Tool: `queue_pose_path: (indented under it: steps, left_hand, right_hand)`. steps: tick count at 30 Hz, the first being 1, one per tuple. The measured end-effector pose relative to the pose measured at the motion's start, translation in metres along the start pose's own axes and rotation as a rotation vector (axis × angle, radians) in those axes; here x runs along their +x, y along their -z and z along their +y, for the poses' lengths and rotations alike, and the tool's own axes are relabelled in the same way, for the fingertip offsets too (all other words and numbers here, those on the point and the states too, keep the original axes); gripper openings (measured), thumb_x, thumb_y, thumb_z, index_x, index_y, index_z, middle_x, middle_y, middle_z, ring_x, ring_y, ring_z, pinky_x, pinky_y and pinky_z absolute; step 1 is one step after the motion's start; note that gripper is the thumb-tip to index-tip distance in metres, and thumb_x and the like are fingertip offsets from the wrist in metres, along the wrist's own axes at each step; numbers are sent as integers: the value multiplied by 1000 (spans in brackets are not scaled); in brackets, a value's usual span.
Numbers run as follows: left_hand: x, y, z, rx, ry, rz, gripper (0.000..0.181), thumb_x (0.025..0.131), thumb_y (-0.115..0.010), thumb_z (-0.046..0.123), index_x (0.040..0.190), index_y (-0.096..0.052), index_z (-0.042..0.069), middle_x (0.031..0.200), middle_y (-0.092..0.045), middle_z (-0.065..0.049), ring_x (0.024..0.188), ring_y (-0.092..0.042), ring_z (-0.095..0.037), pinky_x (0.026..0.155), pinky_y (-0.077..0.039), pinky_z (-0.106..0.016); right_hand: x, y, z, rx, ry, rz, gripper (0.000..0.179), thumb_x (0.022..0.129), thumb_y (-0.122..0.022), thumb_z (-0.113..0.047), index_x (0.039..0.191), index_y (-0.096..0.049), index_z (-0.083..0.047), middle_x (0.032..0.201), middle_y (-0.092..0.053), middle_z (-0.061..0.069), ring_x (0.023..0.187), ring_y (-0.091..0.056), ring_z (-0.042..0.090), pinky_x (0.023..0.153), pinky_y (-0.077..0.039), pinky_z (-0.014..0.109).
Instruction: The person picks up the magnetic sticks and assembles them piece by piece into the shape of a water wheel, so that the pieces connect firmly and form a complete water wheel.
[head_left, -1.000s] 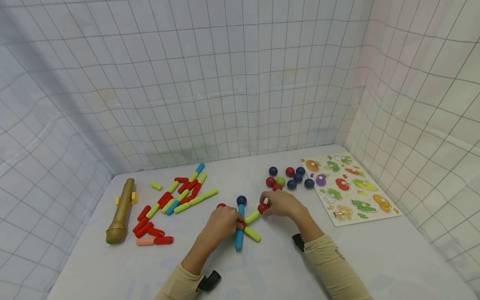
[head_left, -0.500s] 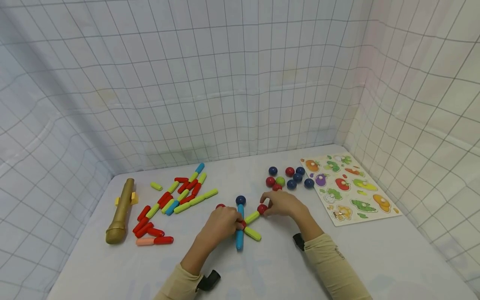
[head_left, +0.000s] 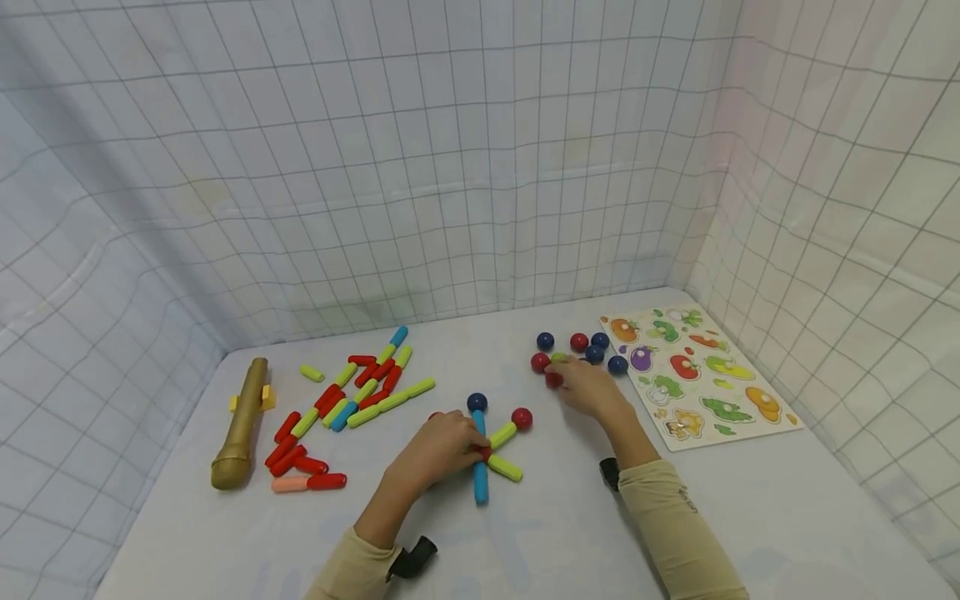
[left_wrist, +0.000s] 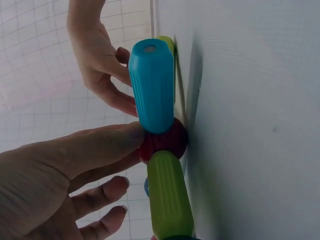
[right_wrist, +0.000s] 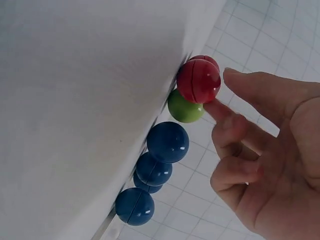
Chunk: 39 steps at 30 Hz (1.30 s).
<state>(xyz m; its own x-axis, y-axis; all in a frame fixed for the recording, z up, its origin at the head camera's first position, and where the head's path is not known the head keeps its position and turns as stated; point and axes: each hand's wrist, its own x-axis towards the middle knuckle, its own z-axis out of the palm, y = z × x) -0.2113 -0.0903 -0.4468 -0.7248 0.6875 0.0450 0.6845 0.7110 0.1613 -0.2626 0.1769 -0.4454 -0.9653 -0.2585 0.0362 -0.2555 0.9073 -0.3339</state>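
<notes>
My left hand (head_left: pixel 448 446) pinches a red ball (left_wrist: pixel 172 140) between thumb and fingers in the left wrist view. Around that ball meet a blue rod (left_wrist: pixel 152 87) and a green rod (left_wrist: pixel 170 195). A second green rod (head_left: pixel 502 436) ends in another red ball (head_left: pixel 522 418), and a dark blue ball (head_left: pixel 477 402) tops the blue line. Farther right, my right hand (head_left: pixel 588 385) reaches a loose red ball (right_wrist: pixel 198 81). Its index fingertip meets the ball's lower edge, while a narrow gap separates the thumb from it. A green ball (right_wrist: pixel 185 106) sits just behind.
Several blue balls (right_wrist: pixel 167 142) lie close by my right hand. A vegetable puzzle board (head_left: pixel 697 379) occupies the right side. Many red, green and blue rods (head_left: pixel 392 402) spread across the left, beside a gold microphone-shaped toy (head_left: pixel 240 425). Grid-patterned cloth (head_left: pixel 480 167) walls the table.
My right hand has let go of the red ball on the green rod's end and moved back and right to a loose red ball. My left hand still pinches the centre, with the assembly slightly turned.
</notes>
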Motion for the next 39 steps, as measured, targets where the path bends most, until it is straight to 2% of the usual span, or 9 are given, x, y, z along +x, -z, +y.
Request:
queue_pose_path:
  steps: [6,11,13,17,21,25,28,30,39]
  left_hand:
    - [0,-1,2,-7,8,21,10,85,-75,26,92,-79,21,72,-63,10,65,-43,-5,59,-37,-18]
    - [1,-3,5,-51,54,38,16,85,-76,25,99,-79,18,73,-64,8,61,-42,-3,55,-36,-15]
    - [2,-2,7,-62,92,41,17,84,-76,26,98,-79,17,72,-64,7,61,-43,-3,54,-37,-15]
    - [6,-1,14,-94,177,21,15,84,-76,27,91,-78,14,72,-60,7,62,-46,-5,54,-39,-16]
    - [15,-5,22,-62,229,-9,24,86,-72,36,99,-75,16,83,-64,3,68,-53,-8,57,-44,-20]
    - [24,-14,28,4,249,-17,32,88,-69,44,107,-75,19,99,-66,-2,78,-57,-12,61,-49,-24]
    - [27,-17,31,2,256,-11,27,88,-69,41,102,-77,20,97,-65,-3,79,-55,-13,62,-49,-25]
    - [28,-17,32,-17,253,-5,25,88,-70,40,99,-78,19,94,-64,-2,78,-53,-13,62,-48,-24]
    - [24,-16,30,-45,246,-15,25,89,-68,39,101,-74,18,90,-61,1,79,-50,-13,63,-46,-23]
  right_hand:
    - [0,-2,-2,-39,-61,-16,46,84,-74,-22,129,-63,-18,127,-63,12,114,-62,31,90,-53,47]
    - [0,-3,-4,-60,-79,-15,46,82,-76,-26,126,-63,-19,117,-66,8,107,-63,27,87,-53,43]
    - [0,-3,-5,-64,-72,2,40,82,-76,-24,121,-65,-19,111,-67,7,102,-63,25,84,-53,41]
    - [1,-3,-6,-56,-36,25,18,83,-75,-20,98,-66,-17,90,-64,1,81,-58,18,69,-49,32]
    - [3,-3,-8,-57,-22,18,15,83,-75,-16,84,-60,-17,77,-57,-1,70,-50,15,60,-40,28]
    - [5,-3,-8,-48,-32,-7,18,82,-75,-15,93,-62,-16,84,-62,1,74,-55,17,63,-45,29]
    - [3,-2,-8,-35,-48,-48,28,83,-75,-17,109,-66,-16,99,-68,4,85,-61,19,72,-51,34]
    - [1,1,-8,-18,-63,-94,32,82,-76,-17,113,-67,-17,104,-69,5,89,-62,20,76,-52,36]
    - [-10,13,-22,135,-76,-347,25,77,-79,-12,98,-66,-18,89,-65,2,75,-59,17,64,-51,29]
